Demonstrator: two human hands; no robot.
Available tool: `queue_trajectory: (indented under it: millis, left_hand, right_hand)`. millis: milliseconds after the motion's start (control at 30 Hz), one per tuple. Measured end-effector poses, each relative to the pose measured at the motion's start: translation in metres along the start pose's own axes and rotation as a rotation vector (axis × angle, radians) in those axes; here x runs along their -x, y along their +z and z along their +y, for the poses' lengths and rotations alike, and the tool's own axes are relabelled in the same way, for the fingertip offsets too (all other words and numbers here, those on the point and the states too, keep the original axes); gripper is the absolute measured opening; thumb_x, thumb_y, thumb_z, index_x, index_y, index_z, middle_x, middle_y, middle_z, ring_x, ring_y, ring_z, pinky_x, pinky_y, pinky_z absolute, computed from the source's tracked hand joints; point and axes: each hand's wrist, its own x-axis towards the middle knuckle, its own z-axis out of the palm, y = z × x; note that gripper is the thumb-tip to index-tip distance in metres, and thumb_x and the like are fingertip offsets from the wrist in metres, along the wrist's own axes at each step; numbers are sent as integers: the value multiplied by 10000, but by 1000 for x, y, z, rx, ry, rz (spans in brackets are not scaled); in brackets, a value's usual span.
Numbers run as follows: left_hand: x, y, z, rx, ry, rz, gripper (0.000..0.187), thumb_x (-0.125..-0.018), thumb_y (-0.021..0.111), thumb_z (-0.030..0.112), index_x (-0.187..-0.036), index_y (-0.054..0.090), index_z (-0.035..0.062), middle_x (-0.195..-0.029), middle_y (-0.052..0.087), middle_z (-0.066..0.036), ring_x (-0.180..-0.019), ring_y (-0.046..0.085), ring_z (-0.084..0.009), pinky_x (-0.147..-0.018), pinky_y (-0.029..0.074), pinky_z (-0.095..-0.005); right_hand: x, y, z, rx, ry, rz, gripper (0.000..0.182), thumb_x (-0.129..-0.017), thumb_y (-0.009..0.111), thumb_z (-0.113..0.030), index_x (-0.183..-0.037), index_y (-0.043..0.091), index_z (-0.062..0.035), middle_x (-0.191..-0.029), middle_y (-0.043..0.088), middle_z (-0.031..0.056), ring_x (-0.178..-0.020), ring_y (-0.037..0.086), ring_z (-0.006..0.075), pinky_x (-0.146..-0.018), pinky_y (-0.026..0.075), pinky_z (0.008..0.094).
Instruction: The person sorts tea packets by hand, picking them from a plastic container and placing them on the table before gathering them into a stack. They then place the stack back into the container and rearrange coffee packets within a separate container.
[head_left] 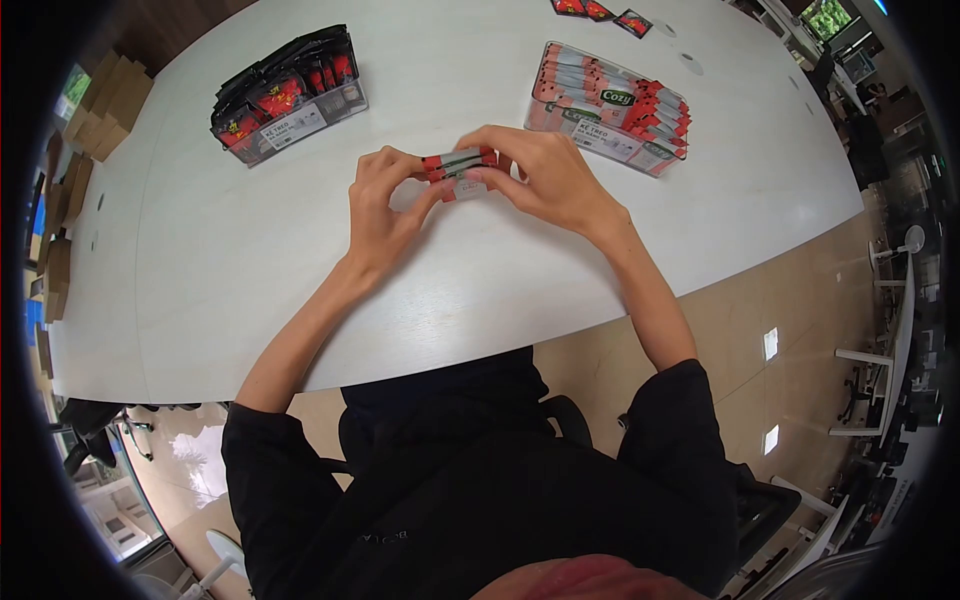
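A small stack of red and grey packets (461, 164) is between my two hands over the middle of the table. My left hand (383, 200) pinches its left end between thumb and fingers. Gripping the right end is my right hand (548, 178), its thumb along the near side. Just beyond it, to the right, stands a clear bin (622, 153) with rows of similar red and grey packets (617, 97) marked "Cozy". On the far left, another clear bin (301, 131) holds black and red packets (280, 95).
Several loose black and red packets (632, 23) lie at the far edge of the white table (480, 290). The table's near edge curves in front of my body. Cardboard boxes (105, 105) are stacked beyond the left side.
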Motion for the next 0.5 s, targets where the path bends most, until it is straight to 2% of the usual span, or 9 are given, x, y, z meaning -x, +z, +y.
queue_trajectory:
  millis: [67,133,200,233,267,333,367,433,500]
  left_hand:
    - [-5,7,-1,-11,139,2,259,-801,872,209,-1017,782,100,-948,710,-43,-955,591,-242,-882,460,-392]
    - [-18,18,21,31,141,-1,318,-792,875,219,-1064,767,96,-977,709,-45,-978,588,-255,-904,453,-399]
    - [-33,33,46,68,134,2,377,-783,878,229,-1111,752,93,-1005,708,-47,-1002,585,-267,-926,446,-405]
    - [-42,41,57,81,252,28,432,-780,878,215,-1160,722,84,-1070,692,-62,-1037,582,-278,-934,459,-410]
    - [-48,50,65,93,371,54,488,-777,879,201,-1209,691,75,-1136,677,-77,-1071,578,-288,-942,472,-414]
    - [-55,73,71,52,406,40,528,-792,868,215,-1260,659,87,-1181,656,-83,-1103,560,-299,-963,466,-421]
    - [-57,84,74,15,439,22,567,-808,856,229,-1310,626,100,-1227,635,-90,-1136,542,-311,-984,460,-429]
    - [-59,104,82,41,454,-30,554,-835,824,207,-1324,604,67,-1282,603,-102,-1175,533,-318,-1000,446,-440]
    - [-58,125,86,-14,436,-89,571,-849,793,165,-1357,569,29,-1331,586,-121,-1250,518,-329,-1049,432,-446]
  right_hand:
    - [7,-10,0,40,-22,18,160,-895,752,-99,-1054,731,-89,-884,737,58,-692,685,191,-607,525,320]
    - [17,-29,2,79,-41,23,162,-906,739,-119,-1067,727,-105,-902,740,82,-700,684,219,-609,522,341]
    - [24,-58,8,108,50,233,231,-852,759,-47,-1079,735,-86,-950,752,90,-741,707,196,-616,532,320]
    - [31,-75,15,153,112,327,259,-840,765,-4,-1089,743,-72,-918,752,84,-701,704,157,-599,521,285]
    - [34,-90,9,96,234,403,229,-862,767,-20,-1086,744,-61,-829,731,65,-634,679,123,-580,497,258]
    - [51,-111,29,200,289,520,203,-880,772,-40,-1081,752,-59,-771,712,56,-562,627,110,-555,470,252]
    - [59,-115,35,204,287,520,203,-880,772,-40,-1081,752,-59,-771,712,56,-562,627,110,-555,470,252]
    - [76,-120,44,393,417,576,208,-873,773,-39,-1079,763,-70,-780,720,48,-555,598,107,-540,459,263]
    - [85,-115,50,461,403,577,193,-864,772,-36,-1049,775,-89,-802,733,27,-554,580,112,-529,457,271]
